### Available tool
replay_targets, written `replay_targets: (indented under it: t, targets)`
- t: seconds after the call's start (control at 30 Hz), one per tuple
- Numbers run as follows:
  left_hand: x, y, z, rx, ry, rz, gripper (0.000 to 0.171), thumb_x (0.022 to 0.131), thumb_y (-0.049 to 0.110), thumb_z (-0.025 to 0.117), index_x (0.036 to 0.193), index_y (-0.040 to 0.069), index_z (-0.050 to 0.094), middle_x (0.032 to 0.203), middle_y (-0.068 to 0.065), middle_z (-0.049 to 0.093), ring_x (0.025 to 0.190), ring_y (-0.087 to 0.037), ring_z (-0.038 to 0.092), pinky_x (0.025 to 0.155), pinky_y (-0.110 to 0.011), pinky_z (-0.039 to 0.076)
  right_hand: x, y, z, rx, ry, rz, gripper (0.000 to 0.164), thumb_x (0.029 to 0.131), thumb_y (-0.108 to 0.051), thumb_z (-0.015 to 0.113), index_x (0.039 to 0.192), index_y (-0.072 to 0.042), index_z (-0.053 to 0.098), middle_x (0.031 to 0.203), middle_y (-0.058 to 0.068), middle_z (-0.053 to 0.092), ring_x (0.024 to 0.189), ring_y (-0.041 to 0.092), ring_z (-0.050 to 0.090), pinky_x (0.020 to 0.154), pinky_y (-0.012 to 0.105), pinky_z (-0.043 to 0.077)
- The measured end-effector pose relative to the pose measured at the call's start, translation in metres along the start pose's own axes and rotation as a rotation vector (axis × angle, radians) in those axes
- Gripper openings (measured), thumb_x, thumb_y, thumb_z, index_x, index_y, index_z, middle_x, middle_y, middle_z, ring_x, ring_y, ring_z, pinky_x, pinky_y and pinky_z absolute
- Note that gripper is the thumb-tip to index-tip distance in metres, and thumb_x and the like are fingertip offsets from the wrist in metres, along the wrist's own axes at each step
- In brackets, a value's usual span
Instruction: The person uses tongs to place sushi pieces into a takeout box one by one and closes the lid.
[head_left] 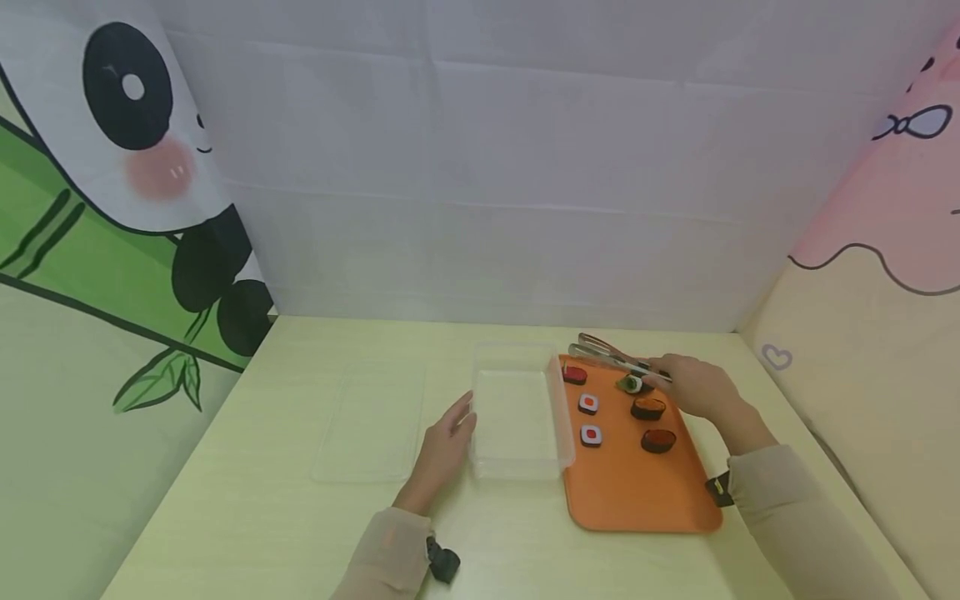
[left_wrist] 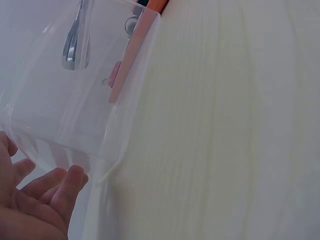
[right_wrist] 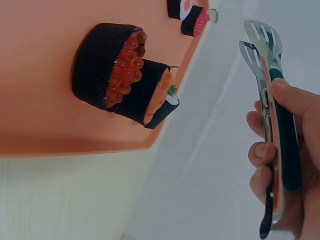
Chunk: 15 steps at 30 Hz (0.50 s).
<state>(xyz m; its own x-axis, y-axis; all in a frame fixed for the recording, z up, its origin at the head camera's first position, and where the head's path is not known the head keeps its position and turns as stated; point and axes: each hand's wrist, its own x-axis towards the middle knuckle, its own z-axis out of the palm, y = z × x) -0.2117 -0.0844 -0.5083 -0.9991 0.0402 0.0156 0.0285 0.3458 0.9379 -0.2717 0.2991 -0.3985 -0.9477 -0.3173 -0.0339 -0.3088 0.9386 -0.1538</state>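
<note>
A clear plastic box (head_left: pixel 517 468) stands in the middle of the table, its right side overlapping the orange tray (head_left: pixel 637 502). My left hand (head_left: pixel 444 442) touches the box's left side with loosely bent fingers; the left wrist view shows those fingertips (left_wrist: pixel 75 176) right at its rim. Metal tongs (right_wrist: pixel 287 135) with slotted tips and a dark green grip are in my right hand (head_left: pixel 697 387), raised above the tray's far end. Nothing shows between the tong tips. Below the tongs lie a roe sushi (right_wrist: pixel 97 67), an orange-topped sushi (head_left: pixel 648 408) and a green-and-white sushi (head_left: pixel 632 383).
Two small square rolls (head_left: pixel 588 404) and a red-topped sushi (head_left: pixel 574 375) lie along the tray's left side. A transparent lid (head_left: pixel 367 425) is flat on the table, left of the box. Printed cloth walls (head_left: pixel 487 192) enclose the table at the back and sides.
</note>
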Motion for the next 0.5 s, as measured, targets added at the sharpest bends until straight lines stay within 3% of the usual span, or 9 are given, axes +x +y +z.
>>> replay_targets:
  t: [0.27,0.5]
  targets:
    - [-0.002,0.001,-0.001,-0.004,-0.006,0.011,0.051,0.104,0.039,0.045,0.15,0.019,0.04,0.145,-0.018,0.045,0.125,-0.04,0.049,0.099,-0.052,0.043,0.003,0.01,0.008,0.01,-0.028,-0.035,0.052,0.098,-0.04,0.057,0.13,0.001,0.059,0.116,0.021,0.064,0.091,0.035,0.064,0.062,0.047,0.051]
    - [-0.002,0.001,-0.002,-0.01,-0.007,0.002,0.05,0.104,0.037,0.046,0.15,0.02,0.04,0.145,-0.017,0.045,0.125,-0.04,0.049,0.1,-0.052,0.042,0.009,0.012,0.018,0.033,-0.083,-0.034,0.038,0.098,-0.032,0.06,0.125,-0.005,0.062,0.103,0.007,0.065,0.075,0.02,0.059,0.055,0.037,0.045]
